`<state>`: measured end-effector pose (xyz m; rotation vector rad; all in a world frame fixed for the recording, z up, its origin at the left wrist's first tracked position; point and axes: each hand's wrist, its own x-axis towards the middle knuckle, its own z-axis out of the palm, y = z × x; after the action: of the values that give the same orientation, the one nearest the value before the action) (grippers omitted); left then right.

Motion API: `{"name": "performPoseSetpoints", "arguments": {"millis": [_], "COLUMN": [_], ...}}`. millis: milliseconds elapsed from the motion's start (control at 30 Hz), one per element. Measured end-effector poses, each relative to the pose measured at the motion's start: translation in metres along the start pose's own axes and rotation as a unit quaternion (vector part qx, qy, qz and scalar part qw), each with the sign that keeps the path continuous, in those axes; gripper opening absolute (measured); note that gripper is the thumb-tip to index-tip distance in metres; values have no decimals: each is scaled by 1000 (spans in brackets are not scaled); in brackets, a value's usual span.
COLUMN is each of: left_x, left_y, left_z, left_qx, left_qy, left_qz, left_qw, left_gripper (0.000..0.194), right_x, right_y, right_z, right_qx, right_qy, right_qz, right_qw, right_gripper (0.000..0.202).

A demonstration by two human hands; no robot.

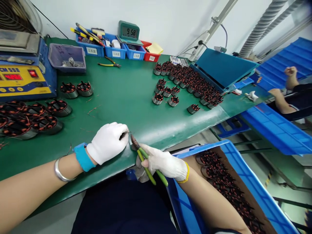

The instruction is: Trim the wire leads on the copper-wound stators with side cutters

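My left hand point(108, 143), in a white glove, is closed above the green bench near its front edge. Between its fingers shows a small dark piece point(123, 136) with thin wire ends sticking out to the right; the glove hides the rest, so its kind is unclear. My right hand point(163, 162), also gloved, grips green-handled side cutters point(143, 157). Their jaws point up and left, close to the wire ends; I cannot tell whether they touch. Copper-wound motor stators point(41, 122) stand at left, and several more stators point(173, 100) are beyond my hands.
A yellow-blue machine point(24, 83) stands at left. Along the wall are a purple bin point(67, 66), blue tool bins point(115, 50), a red bin point(149, 56), a clock point(129, 31) and yellow-handled pliers point(108, 64). A blue crate point(234, 152) holds stators at right. Another person's arm point(282, 100) shows far right.
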<state>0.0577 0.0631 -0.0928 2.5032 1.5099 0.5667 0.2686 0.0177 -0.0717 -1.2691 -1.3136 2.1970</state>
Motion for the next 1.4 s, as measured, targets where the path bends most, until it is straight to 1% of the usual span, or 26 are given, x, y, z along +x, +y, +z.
{"name": "performPoseSetpoints", "arguments": {"millis": [67, 133, 233, 367, 500, 567, 667, 833, 933, 1133, 1200, 1233, 1267, 1300, 1333, 1367, 1400], "left_x": [0, 1, 3, 4, 3, 2, 1, 2, 3, 3, 2, 2, 1, 1, 1, 2, 4], "left_y": [0, 0, 0, -1, -2, -2, -2, -2, -2, -1, 0, 1, 1, 1, 0, -2, -6], "left_z": [-1, -1, -1, 0, 1, 1, 0, 0, 0, -1, -2, -4, -7, -11, -17, -24, -33], "left_qx": [-8, -19, -33, -35, -41, -42, -37, -39, -35, -21, -19, -21, -25, -30, -34, -35, -31], "left_qy": [-8, -18, -29, -26, -27, -29, -28, -22, -21, -22, -30, -38, -46, -52, -52, -46, -32], "left_qz": [2, 1, -2, -2, 4, 2, -2, 4, 12, 11, 2, -5, -13, -22, -33, -47, -65], "left_qw": [1000, 1000, 999, 999, 999, 999, 999, 999, 999, 999, 999, 999, 999, 998, 997, 997, 997], "left_gripper": [17, 16, 16, 17, 18, 18, 18, 18, 16, 17, 18, 17, 18, 23, 33, 43, 48], "right_x": [1, 1, 2, 2, 4, 5, 5, 4, 7, 14, 14, 13, 12, 12, 12, 13, 15], "right_y": [-6, -10, -12, -10, -7, -7, -7, -9, -10, -16, -18, -19, -21, -22, -23, -24, -25], "right_z": [1, 2, 3, 2, -1, -1, -2, -2, 0, 6, 5, 3, 1, -1, -3, -4, -5], "right_qx": [-32, -25, 18, 40, 62, 64, 53, 6, 11, 8, -24, -56, -104, -170, -252, -343, -434], "right_qy": [32, 43, 29, 3, -26, -28, -34, -17, -19, 2, 14, 23, 38, 60, 93, 134, 182], "right_qz": [1, 6, 5, -4, -8, -4, -8, -11, 2, 15, 26, 26, 18, 4, -13, -32, -50], "right_qw": [999, 999, 999, 999, 998, 998, 998, 1000, 1000, 1000, 999, 998, 994, 984, 963, 929, 881], "right_gripper": [50, 49, 42, 33, 33, 35, 37, 38, 37, 28, 23, 21, 21, 24, 29, 35, 42]}}
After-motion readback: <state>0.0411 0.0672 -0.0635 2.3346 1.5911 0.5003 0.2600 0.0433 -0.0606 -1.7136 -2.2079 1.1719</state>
